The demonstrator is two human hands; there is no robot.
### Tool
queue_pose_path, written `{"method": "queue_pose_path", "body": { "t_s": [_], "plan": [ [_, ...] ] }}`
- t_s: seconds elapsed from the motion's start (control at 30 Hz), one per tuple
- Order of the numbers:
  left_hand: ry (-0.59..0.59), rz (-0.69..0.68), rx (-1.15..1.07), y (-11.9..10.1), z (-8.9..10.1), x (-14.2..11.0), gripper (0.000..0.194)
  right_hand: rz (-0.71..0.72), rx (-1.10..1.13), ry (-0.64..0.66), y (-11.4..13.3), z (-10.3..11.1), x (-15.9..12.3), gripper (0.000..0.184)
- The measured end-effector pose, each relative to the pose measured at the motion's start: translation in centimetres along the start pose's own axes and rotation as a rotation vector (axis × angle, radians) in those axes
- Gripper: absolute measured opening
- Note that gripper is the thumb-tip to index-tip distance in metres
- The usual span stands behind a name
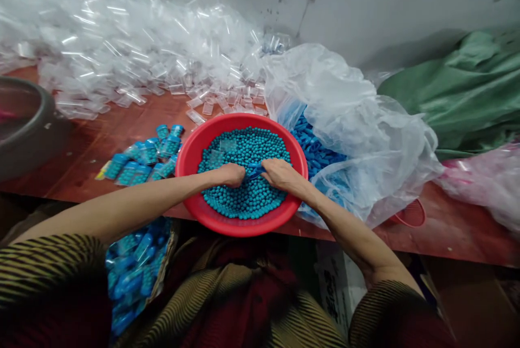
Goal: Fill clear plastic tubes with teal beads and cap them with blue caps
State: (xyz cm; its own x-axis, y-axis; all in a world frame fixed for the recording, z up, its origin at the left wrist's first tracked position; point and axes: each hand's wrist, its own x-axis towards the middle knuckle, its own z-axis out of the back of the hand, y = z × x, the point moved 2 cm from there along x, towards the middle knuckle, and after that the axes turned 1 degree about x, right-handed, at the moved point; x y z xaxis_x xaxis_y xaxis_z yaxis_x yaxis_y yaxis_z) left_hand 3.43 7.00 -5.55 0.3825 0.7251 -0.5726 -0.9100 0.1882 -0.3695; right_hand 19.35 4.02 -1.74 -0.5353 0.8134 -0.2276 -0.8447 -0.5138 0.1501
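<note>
**Small blue plastic piece held between two hands above turquoise beads**

The small blue plastic piece (255, 170) lies between the hands, its long axis seemingly running crosswise from one to the other, over the red basin (244, 228). The right hand (268, 168) has its fingertips closed on the near end. The left hand (235, 175) is curled at the opposite end; whether it grips, I cannot tell. Neither hand is clearly nearer.

The basin holds turquoise beads (239, 204) and a few clear plastic cases (227, 145). Right of it on the counter (467, 234), a clear plastic bag (365, 126) holds blue pieces (314, 145). Below, a carton (166, 261) holds blue-topped containers (136, 261).
</note>
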Motion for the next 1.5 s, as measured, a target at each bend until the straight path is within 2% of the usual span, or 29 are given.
{"method": "queue_pose_path", "body": {
  "t_s": [0.13,0.27,0.37,0.47,0.53,0.6,0.77,0.87,0.97,1.07,1.2,1.27,1.33,1.4,1.5],
  "plan": [
    [0.129,0.188,-0.240,-1.3,0.0,3.5,0.013,-0.074,0.304,-0.082,-1.5,0.3,-0.3,0.031],
    [0.101,0.246,-0.510,-2.7,0.4,5.7,0.024,-0.133,0.555,-0.202,-2.3,-0.3,0.0,0.022],
    [-0.002,0.177,-0.715,-3.3,0.7,6.1,0.020,-0.207,0.913,-0.244,-3.1,-0.6,0.4,0.011],
    [-0.049,0.073,-0.893,-3.0,1.0,5.3,0.010,-0.291,1.301,-0.277,-3.6,-0.6,0.6,0.013],
    [-0.054,-0.005,-0.986,-2.3,1.5,4.2,0.008,-0.289,1.453,-0.312,-3.6,-0.3,0.6,0.017],
    [-0.062,-0.075,-1.052,-1.6,2.0,3.0,0.015,-0.263,1.504,-0.317,-3.4,0.1,0.5,0.019],
    [-0.068,-0.157,-1.108,-0.5,2.6,0.9,0.025,-0.308,1.458,-0.226,-2.8,0.1,0.3,0.020],
    [-0.153,-0.144,-1.029,-0.3,2.5,0.5,0.022,-0.302,1.332,-0.179,-3.0,-0.5,0.4,0.026],
    [-0.242,-0.099,-0.961,-0.1,2.4,0.1,0.023,-0.241,1.096,-0.280,-3.4,-0.9,0.5,0.027],
    [-0.145,-0.046,-1.039,-0.3,2.3,-0.5,0.032,-0.206,0.961,-0.374,-3.7,-0.9,0.5,0.021],
    [0.026,-0.047,-1.197,-0.8,2.5,-1.2,0.045,-0.253,1.120,-0.291,-3.7,-0.8,0.5,0.019],
    [0.027,-0.073,-1.232,-0.9,2.6,-1.5,0.041,-0.298,1.213,-0.237,-3.4,-0.6,0.4,0.015],
    [-0.028,-0.098,-1.218,-0.9,2.5,-1.9,0.035,-0.343,1.179,-0.240,-3.1,-0.3,0.2,0.012],
    [-0.107,-0.122,-1.162,-0.9,2.2,-2.3,0.030,-0.377,0.940,-0.314,-2.5,0.3,-0.1,0.012],
    [-0.231,-0.119,-1.043,-1.1,1.6,-3.2,0.025,-0.381,0.423,-0.411,-1.1,1.1,-0.5,0.017]
  ]
}}
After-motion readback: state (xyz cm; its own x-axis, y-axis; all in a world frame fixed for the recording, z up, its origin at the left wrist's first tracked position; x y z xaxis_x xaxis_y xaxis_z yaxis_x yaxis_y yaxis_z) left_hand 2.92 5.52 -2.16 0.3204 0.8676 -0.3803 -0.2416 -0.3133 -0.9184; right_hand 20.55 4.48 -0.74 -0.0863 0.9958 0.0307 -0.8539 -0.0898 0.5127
